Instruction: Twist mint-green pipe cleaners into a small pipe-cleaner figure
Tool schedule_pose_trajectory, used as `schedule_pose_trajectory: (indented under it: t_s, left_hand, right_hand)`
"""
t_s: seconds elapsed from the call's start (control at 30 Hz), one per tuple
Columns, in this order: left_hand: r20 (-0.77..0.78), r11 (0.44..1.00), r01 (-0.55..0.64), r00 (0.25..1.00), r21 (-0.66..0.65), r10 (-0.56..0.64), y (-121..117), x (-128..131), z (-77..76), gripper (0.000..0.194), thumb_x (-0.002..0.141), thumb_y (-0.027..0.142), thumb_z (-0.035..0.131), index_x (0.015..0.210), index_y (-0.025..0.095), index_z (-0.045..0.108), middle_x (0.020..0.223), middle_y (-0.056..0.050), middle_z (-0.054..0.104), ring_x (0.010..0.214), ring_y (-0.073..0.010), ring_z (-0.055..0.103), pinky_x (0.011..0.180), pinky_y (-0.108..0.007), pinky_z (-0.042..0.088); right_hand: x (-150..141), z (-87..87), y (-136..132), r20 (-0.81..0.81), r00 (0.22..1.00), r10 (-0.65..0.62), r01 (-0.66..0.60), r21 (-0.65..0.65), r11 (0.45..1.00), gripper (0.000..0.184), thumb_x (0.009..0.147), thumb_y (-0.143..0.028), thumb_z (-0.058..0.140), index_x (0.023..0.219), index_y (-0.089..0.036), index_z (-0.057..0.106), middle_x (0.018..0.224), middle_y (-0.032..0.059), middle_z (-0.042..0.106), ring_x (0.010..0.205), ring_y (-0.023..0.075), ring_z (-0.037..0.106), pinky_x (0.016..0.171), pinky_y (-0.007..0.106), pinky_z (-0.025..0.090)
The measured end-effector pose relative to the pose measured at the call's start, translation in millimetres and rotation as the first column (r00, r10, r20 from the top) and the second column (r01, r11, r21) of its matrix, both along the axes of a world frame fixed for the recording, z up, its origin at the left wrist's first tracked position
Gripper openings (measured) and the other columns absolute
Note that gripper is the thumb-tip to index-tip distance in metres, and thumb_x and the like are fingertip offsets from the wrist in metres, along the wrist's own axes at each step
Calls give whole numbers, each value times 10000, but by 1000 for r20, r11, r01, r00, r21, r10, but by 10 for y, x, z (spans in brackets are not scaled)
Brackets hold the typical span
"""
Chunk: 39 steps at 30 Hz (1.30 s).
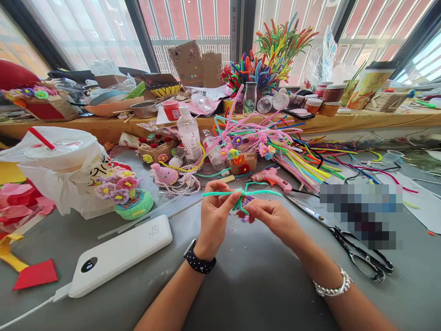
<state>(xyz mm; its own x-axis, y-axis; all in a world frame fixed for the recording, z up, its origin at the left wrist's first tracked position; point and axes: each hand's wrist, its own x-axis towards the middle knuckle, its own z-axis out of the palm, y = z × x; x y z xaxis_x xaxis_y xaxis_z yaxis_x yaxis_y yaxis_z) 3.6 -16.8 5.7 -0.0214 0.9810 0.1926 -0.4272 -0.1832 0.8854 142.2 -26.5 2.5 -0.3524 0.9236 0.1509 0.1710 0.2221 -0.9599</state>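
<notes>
Over the grey table, my left hand point(217, 214) pinches a teal pipe cleaner point(263, 193) between thumb and fingers. The fuzzy stem is bent into several crossing strands, with ends sticking out to both sides. My right hand point(267, 212) is closed at the lower right of the same piece, its fingertips on a strand that hangs down. Small purple bits show behind the strands, partly hidden by my fingers. Just beyond my hands lies a pink glue gun point(272, 178). Black-handled scissors point(339, 230) rest open-bladed to the right of my right hand.
At left lie a white power bank point(120, 255) with a cable, a green crocheted pot with flowers point(133, 204) and a bagged drink cup point(65, 170). Ahead are a plastic bottle point(189, 133), pearl beads point(182, 182) and many loose pipe cleaners point(292, 161). A cluttered ledge point(113, 126) runs behind.
</notes>
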Motion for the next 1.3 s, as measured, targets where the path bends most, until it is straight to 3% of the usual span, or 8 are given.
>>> schedule_pose_trajectory:
  t_s: [0.1,0.23,0.47,0.8,0.9,1.0,1.17,1.3]
  left_hand:
    - [-11,1000,-12,1000,-13,12,19,-12,14,287,650,157,675,810,192,439,646,76,530,593,-72,588,576,-178,446]
    - [-92,999,42,995,-31,-45,20,-2,-11,290,648,156,677,817,184,444,651,62,558,597,-78,592,565,-177,442]
    - [-213,971,214,949,-108,-233,31,-1,-69,348,645,191,686,865,186,416,603,43,612,556,-93,580,521,-181,417]
    - [-234,965,205,942,-165,-240,71,-16,-75,331,618,202,703,780,171,416,563,49,593,533,-84,558,513,-177,393]
    - [-205,974,164,959,-153,-194,76,-16,-72,328,608,199,708,771,169,424,557,69,560,529,-70,541,504,-163,378]
    - [-170,980,130,973,-150,-156,74,-15,-63,330,605,209,709,771,172,426,587,65,560,563,-78,551,530,-173,392]
    - [-180,985,90,977,-150,-117,56,1,-59,331,599,221,709,767,171,428,599,61,541,534,-72,522,496,-170,370]
    - [-219,991,61,972,-116,-86,47,16,-77,303,614,215,696,744,172,426,593,71,495,519,-58,490,492,-168,365]
  right_hand:
    - [144,2,75,53,987,-155,156,-26,987,254,761,-382,542,741,-162,668,681,23,617,626,129,512,585,247,408]
    - [251,-6,123,-101,932,-348,349,-16,937,310,769,-435,515,744,-156,648,731,35,620,657,136,530,603,249,421]
    - [227,75,63,88,987,-136,138,-18,990,243,687,-410,620,703,-168,635,646,8,608,597,133,542,543,242,421]
    - [170,46,47,207,948,-243,167,329,930,84,738,-263,604,707,-190,631,691,26,630,661,157,572,611,274,459]
    - [162,45,36,242,915,-323,170,495,852,62,749,-242,595,777,-193,621,765,40,620,757,177,562,687,304,451]
    - [143,39,8,279,855,-438,124,708,695,146,745,-237,600,888,-213,618,856,54,600,866,201,524,780,351,412]
    - [80,-3,-50,310,788,-533,-43,890,454,109,782,-194,558,858,-236,624,787,27,626,761,162,522,716,318,387]
    - [57,-56,-73,373,778,-506,-185,905,383,134,799,-131,514,863,-207,603,774,24,654,722,152,538,660,288,393]
